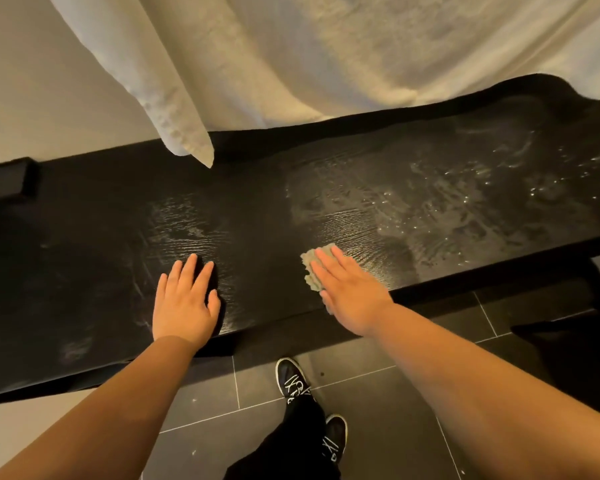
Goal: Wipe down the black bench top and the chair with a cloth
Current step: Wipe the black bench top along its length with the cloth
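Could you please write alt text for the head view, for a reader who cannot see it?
A person's right hand presses a grey-green cloth flat on a black wooden bench top, wet and streaked to the right. The left hand rests flat nearby; a cream curtain hangs behind.

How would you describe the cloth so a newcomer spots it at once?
Find the long black bench top across the frame, then the right hand flat near its front edge. The cloth is the small grey-green wad peeking from under it; the left hand beside it lies on bare wood.
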The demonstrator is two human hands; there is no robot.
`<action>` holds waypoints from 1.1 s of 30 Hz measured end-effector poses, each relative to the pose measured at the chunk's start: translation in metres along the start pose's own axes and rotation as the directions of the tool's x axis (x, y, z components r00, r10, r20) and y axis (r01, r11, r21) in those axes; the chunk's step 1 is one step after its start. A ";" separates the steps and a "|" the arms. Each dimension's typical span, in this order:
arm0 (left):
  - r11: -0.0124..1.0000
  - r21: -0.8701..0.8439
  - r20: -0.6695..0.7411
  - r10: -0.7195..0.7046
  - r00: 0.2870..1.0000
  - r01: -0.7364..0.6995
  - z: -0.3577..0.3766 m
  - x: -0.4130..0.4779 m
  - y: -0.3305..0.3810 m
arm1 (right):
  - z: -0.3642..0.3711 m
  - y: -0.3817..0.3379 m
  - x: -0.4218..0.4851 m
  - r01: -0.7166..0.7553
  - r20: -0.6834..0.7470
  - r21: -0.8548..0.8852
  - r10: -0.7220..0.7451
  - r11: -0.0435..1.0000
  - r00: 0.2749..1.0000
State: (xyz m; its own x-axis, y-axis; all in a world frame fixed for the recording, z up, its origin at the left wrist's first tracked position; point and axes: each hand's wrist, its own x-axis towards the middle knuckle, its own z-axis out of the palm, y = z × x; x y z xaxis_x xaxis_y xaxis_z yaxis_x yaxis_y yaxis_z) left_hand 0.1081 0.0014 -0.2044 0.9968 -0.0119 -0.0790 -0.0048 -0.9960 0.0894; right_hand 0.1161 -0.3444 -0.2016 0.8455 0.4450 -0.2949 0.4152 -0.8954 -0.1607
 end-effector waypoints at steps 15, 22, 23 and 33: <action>0.992 -0.101 0.103 0.085 0.991 -0.075 -0.003 0.106 0.058 | -0.025 -0.045 0.083 0.022 0.002 0.055 -0.022 0.998 1.000; 0.990 -0.117 0.094 0.086 0.992 -0.075 0.003 0.107 0.058 | -0.043 0.063 0.095 -0.226 -0.026 0.053 0.228 0.973 0.973; 0.991 -0.114 0.099 0.084 0.992 -0.073 0.003 0.107 0.059 | -0.047 0.069 0.093 -0.285 -0.022 0.079 0.288 0.955 0.957; 0.992 -0.104 0.102 0.078 0.992 -0.067 0.002 0.109 0.059 | -0.043 -0.013 0.122 0.051 -0.041 0.078 -0.048 0.996 0.998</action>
State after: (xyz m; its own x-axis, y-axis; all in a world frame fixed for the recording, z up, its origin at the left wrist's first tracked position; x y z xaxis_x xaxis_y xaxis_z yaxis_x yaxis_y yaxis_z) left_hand 0.2161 -0.0591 -0.2097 0.9801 -0.0984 -0.1726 -0.0635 -0.9784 0.1969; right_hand 0.2286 -0.2793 -0.1950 0.8379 0.4865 -0.2476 0.4305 -0.8678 -0.2482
